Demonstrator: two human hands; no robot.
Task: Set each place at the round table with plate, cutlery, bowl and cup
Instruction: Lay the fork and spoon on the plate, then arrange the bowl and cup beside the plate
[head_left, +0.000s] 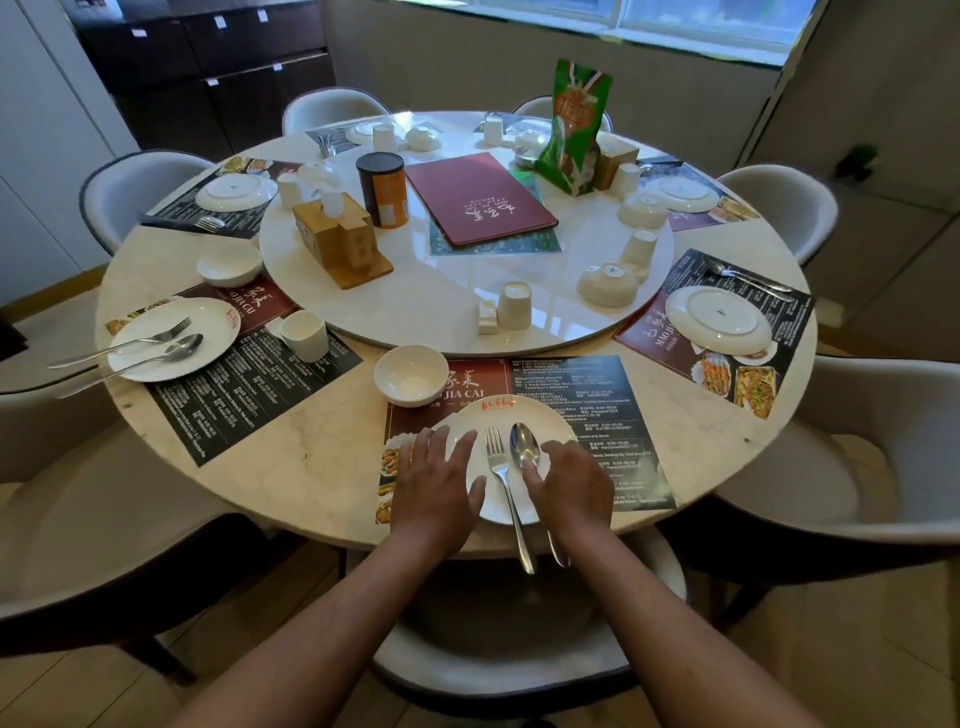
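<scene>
Looking down from your head camera, you had both hands on the near plate (506, 460), which sat on the dark placemat (587, 410) at the table's (311, 462) front edge. Your left hand (439, 480) lay flat on the plate's left rim, fingers straight and spread, gripping nothing. Your right hand (571, 483) rested over the plate's right side, fingers relaxed and open, the index finger touching the bowl of the spoon (525, 447). The fork (501, 467) lay just left of the spoon, both across the plate with their handles sticking out past the table edge toward you. An upright white bowl (411, 375) stood just beyond the plate, to its upper left.

At the place to your left, a second plate (174, 338) carried its own fork and spoon, with a cup (304, 335) upright to its right and a bowl (229, 264) beyond it. On your right, an upside-down plate (719, 319) waited on its mat. On the turntable (441, 291), an upturned cup (514, 305) and an overturned bowl (608, 285) sat near the rim, with a red menu (480, 197), a wooden tissue box (340, 239) and a green bag (574, 127) further in.
</scene>
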